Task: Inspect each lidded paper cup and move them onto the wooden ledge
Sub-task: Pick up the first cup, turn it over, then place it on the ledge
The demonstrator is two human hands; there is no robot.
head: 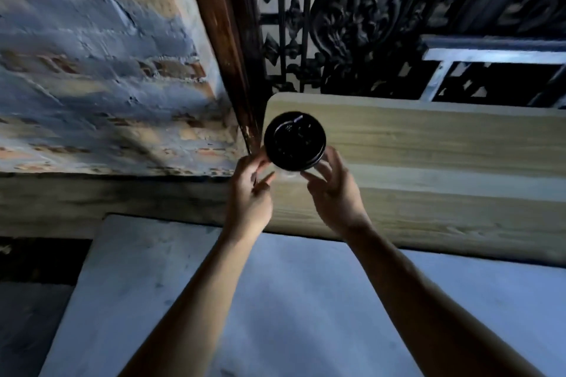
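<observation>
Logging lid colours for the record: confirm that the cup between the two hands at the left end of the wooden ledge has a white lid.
Not quite. The lid is black, not white, as the head view shows. The rest stands: the cup sits at the left end of the wooden ledge, with the left hand and right hand on either side of it.

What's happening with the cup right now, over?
Left hand and right hand open-fingered either side of cup. Black-lidded cup upright at wooden ledge's left end. Contact unclear. Nothing in the way.
</observation>
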